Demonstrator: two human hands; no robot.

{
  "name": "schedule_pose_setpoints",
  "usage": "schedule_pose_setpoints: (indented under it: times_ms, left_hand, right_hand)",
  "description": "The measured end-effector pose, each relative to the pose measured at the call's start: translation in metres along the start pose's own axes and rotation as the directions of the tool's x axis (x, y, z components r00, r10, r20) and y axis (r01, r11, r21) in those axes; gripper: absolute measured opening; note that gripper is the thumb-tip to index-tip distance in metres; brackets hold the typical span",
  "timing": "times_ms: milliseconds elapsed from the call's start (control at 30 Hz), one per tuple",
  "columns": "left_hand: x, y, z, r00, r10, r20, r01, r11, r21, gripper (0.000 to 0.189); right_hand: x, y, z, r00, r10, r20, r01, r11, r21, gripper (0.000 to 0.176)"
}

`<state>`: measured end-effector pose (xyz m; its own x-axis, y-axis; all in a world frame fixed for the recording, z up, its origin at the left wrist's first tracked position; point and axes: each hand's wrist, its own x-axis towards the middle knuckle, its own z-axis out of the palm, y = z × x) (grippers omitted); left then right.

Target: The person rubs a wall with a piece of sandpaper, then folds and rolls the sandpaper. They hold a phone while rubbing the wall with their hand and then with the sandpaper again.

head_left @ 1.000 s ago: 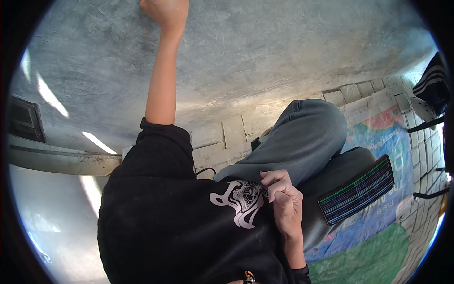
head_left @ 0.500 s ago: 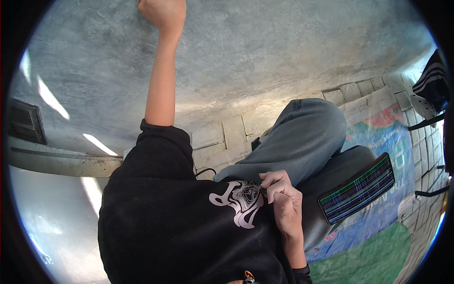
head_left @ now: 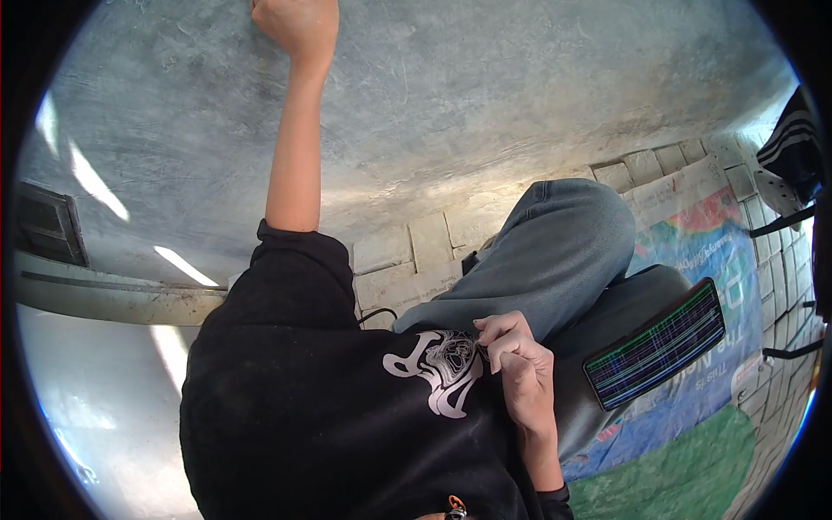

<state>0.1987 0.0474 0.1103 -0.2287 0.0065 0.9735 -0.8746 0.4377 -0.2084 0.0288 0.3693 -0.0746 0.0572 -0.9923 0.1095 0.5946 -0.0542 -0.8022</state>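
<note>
My left arm stretches up across a grey, mottled surface. At its end my left hand point(head_left: 299, 24) is curled like a fist at the top edge of the view, its fingertips mostly cut off; anything in it is hidden. My right hand point(head_left: 522, 364) is bent in front of my black top point(head_left: 329, 407), its fingers curled and pale-dusted, thumb and forefinger close together. Beside them is a white print point(head_left: 448, 381) with fine tangled lines. Whether a thin thing is pinched there cannot be made out. A phone point(head_left: 654, 347) with coloured lines across its screen rests on my jeans point(head_left: 555, 251).
The grey surface point(head_left: 485, 95) spans the top. Under my legs lies a printed plastic banner point(head_left: 685, 433) over pale paving blocks point(head_left: 429, 243). Dark thin legs point(head_left: 790, 353) and a striped dark cloth point(head_left: 793, 143) stand at the right. A small dark frame point(head_left: 50, 224) is at left.
</note>
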Motion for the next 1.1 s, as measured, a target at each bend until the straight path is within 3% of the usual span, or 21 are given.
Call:
schedule_pose_setpoints:
  times_ms: [1100]
  left_hand:
    - [0.0007, 0.0018, -0.0014, 1.0, -0.011, 0.018, 0.011, 1.0, -0.028, 0.012]
  right_hand:
    - [0.0005, -0.001, -0.0001, 1.0, 0.023, -0.009, -0.023, 1.0, 0.0, 0.014]
